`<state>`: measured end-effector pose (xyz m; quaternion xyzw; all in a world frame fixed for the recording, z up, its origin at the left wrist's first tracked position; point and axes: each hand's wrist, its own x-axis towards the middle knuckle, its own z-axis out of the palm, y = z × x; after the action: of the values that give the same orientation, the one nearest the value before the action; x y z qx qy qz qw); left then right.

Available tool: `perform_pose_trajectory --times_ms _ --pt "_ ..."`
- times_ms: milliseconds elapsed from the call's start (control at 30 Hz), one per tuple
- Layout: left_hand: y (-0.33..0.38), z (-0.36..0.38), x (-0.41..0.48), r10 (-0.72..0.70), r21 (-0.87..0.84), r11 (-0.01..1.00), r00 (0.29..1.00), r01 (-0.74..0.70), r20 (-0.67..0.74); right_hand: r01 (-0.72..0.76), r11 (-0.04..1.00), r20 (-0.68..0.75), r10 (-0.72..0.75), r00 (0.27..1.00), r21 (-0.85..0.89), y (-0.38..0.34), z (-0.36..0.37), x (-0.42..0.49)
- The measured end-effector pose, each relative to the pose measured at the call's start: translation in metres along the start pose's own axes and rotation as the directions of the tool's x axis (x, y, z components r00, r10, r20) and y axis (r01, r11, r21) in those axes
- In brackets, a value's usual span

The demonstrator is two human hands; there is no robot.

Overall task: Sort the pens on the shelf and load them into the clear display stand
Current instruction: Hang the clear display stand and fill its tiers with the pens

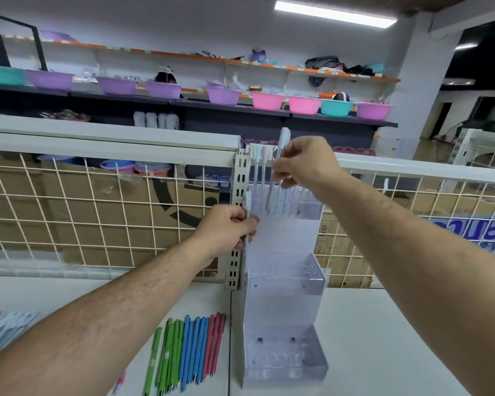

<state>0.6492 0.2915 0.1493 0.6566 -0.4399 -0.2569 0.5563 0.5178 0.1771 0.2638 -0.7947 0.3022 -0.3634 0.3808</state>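
Now: R hand [306,164] pinches white pen [271,192] at stand [286,287] top tier; L hand [226,227] grips 2nd white pen [248,199].

Your left hand [226,227] covers most of its white pen [248,200]; only the cap and a sliver of barrel show. Your right hand [306,162] hides the middle of the second white pen [284,138] and part of the top tier of the clear display stand [309,210]. Pale pile [5,328] at left edge: cropped, blurred. Pink pen [120,380] half under your left forearm [112,304]. Green pens [170,352] clipped at bottom edge.
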Motion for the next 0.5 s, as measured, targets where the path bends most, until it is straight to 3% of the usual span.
perform_pose_trajectory --times_ms 200,500 --pt "-0.006 -0.014 -0.002 -0.011 -0.004 1.0 1.0 0.011 -0.012 0.022 1.0 -0.136 -0.019 0.991 0.023 -0.011 0.011 0.014" --pt "-0.007 -0.022 -0.005 -0.012 -0.004 1.0 1.0 0.012 -0.011 0.002 1.0 -0.206 -0.008 0.979 -0.026 -0.004 0.027 0.024"
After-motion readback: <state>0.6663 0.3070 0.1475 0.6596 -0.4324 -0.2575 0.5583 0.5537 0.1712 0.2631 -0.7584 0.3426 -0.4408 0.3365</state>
